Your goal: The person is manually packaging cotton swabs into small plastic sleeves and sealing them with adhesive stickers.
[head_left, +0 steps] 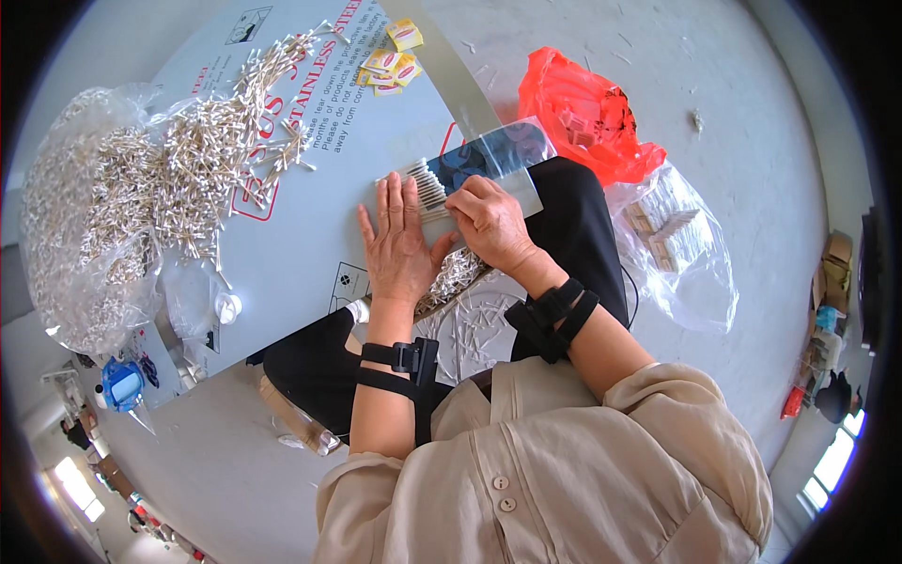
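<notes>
A row of white cotton swabs [428, 191] lies side by side at the table's near right corner, against a flat clear plastic bag with a dark blue panel [493, 158]. Whether the swabs are in the bag or on it, I cannot tell. My left hand [399, 246] rests flat at the left ends of the swabs, fingers stretched out. At their right side, my right hand [493, 224] has curled fingers pinching what looks like the bag's edge; the fingertips are partly hidden. Below my hands, more loose swabs [456, 274] fill a container between my legs.
A big clear bag [70, 235] spills a heap of swabs [202, 150] across the grey table [301, 254]. Small yellow packets [404, 36] lie at the far edge. A red plastic bag [587, 117] and a clear bag of packed swabs [672, 230] sit at the right.
</notes>
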Available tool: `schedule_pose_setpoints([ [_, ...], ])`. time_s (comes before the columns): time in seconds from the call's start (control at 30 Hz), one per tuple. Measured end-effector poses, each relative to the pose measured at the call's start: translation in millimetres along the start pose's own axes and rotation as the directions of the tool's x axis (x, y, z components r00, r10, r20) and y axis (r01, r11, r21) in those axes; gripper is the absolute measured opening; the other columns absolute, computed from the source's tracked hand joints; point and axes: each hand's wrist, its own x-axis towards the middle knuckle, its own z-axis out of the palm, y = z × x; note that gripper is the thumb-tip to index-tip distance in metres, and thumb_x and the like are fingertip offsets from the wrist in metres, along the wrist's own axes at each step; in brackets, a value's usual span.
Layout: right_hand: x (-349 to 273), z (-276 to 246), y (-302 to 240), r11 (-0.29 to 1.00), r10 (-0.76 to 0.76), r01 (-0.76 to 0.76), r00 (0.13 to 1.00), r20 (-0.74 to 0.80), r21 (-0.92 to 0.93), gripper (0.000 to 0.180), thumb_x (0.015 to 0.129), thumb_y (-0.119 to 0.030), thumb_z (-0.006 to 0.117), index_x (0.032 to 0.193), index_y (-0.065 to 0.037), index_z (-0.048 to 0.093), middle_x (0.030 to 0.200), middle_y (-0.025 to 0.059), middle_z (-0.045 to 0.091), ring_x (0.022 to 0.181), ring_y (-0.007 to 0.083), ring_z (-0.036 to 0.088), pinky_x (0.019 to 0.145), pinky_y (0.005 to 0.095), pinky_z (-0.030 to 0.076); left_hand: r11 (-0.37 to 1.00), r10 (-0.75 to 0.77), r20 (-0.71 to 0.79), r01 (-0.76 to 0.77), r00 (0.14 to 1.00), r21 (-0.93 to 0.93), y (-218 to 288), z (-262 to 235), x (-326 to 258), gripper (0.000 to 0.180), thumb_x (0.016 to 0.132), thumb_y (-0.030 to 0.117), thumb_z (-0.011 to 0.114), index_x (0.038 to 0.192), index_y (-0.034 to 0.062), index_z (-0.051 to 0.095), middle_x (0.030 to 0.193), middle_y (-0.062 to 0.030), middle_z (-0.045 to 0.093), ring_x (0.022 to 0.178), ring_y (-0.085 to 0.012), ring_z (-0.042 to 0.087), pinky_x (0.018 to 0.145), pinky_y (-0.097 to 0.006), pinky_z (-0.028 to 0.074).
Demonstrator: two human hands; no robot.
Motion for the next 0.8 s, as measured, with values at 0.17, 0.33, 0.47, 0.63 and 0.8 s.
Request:
schedule_pose_setpoints([
  [0.17,0.4,0.5,-0.1,1.000,0.004,-0.004,1.000,-0.001,0.004,0.006,0.076,-0.007,0.066,0.080,-0.006,0.062,0.080,0.0087,0.057,0.080,0.0303,0.060,0.067,0.0409,0.050,1.000,-0.004,-0.003,0.004,1.000,-0.004,-0.2,0.2,0.3,0.093,0.082,0.051,0.065,0.153,0.0121,0.019,0.159,-0.0124,0.020,0.148,-0.0303,0.017,0.116,-0.057,0.011],
  [0.33,0.0,1.4,-1.7,0.993,0.089,-0.087,0.996,-0.026,0.083,0.009,0.075,-0.005,0.065,0.084,-0.007,0.064,0.081,0.0089,0.057,0.083,0.0310,0.061,0.069,0.0412,0.051,1.000,-0.010,-0.011,0.010,1.000,0.027,0.7,0.1,0.9,0.097,0.079,0.053,0.067,0.152,0.0096,0.022,0.158,-0.0123,0.023,0.148,-0.0287,0.018,0.118,-0.055,0.011],
  [0.47,1.5,0.7,-2.9,0.988,0.142,-0.141,0.990,-0.012,0.064,0.014,0.076,-0.005,0.064,0.089,-0.007,0.066,0.083,0.0088,0.058,0.085,0.0311,0.062,0.071,0.0414,0.052,0.999,-0.019,-0.004,0.019,1.000,0.026,0.9,0.2,0.8,0.097,0.079,0.054,0.067,0.153,0.0098,0.021,0.158,-0.0116,0.022,0.148,-0.0281,0.018,0.118,-0.055,0.011],
  [0.63,2.0,0.9,-2.4,0.992,0.123,-0.123,0.992,0.006,0.039,0.014,0.076,-0.006,0.065,0.090,-0.008,0.066,0.083,0.0088,0.058,0.085,0.0308,0.062,0.070,0.0416,0.052,0.999,-0.028,0.005,0.027,1.000,0.018,1.9,-0.7,0.9,0.098,0.079,0.054,0.067,0.153,0.0102,0.020,0.159,-0.0111,0.021,0.148,-0.0276,0.017,0.118,-0.055,0.010],
  [0.8,2.6,2.1,0.0,0.997,0.069,-0.069,0.998,0.000,0.025,0.010,0.077,-0.007,0.066,0.086,-0.008,0.065,0.080,0.0082,0.057,0.082,0.0309,0.062,0.067,0.0417,0.051,0.999,-0.025,0.008,0.025,1.000,0.026,1.8,-1.4,1.5,0.097,0.079,0.055,0.066,0.152,0.0097,0.021,0.158,-0.0115,0.022,0.147,-0.0278,0.018,0.118,-0.055,0.010],
])
